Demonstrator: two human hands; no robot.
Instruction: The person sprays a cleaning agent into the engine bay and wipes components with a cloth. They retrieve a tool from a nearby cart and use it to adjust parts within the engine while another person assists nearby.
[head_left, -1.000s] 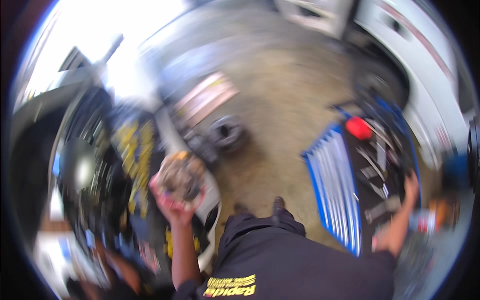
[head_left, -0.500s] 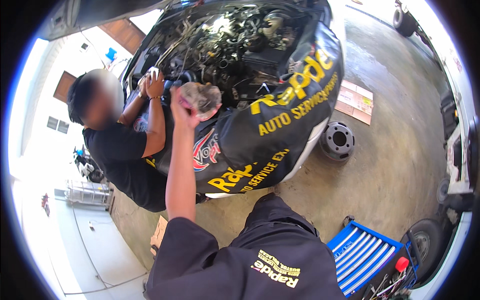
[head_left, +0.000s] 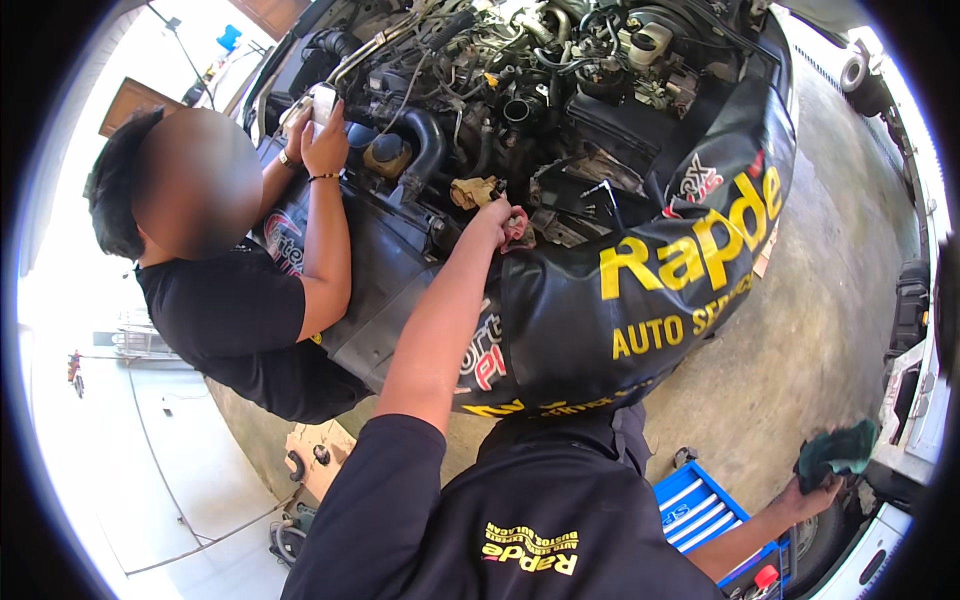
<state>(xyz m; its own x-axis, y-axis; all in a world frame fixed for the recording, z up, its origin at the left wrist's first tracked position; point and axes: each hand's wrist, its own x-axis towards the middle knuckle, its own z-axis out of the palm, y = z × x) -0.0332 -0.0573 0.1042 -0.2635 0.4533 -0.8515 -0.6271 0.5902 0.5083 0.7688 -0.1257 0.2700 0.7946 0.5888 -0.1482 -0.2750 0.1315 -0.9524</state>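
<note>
My left hand (head_left: 492, 218) reaches over the front of the engine bay, its fingers closed on a rag (head_left: 516, 229) with a reddish-pink part. A crumpled brownish piece (head_left: 471, 192) shows at the fingertips; I cannot tell whether it belongs to the same rag. Just beyond lie the engine's hoses and a black pipe (head_left: 428, 145). Far out to the lower right, my right hand (head_left: 806, 500) grips a dark green cloth (head_left: 838, 450), which stands up above the fingers beside a white vehicle.
A co-worker (head_left: 230, 290) leans on the car at left, holding a pale phone-like device (head_left: 323, 104). A black fender cover (head_left: 560, 330) drapes over the car's front. A blue tool cart (head_left: 690, 508) stands at lower right, and cardboard (head_left: 322, 450) lies on the floor at lower left.
My left hand has gone from held up over the fender cover, rag showing, down into the engine bay. My right hand has come into view with the green cloth. The view has shifted.
</note>
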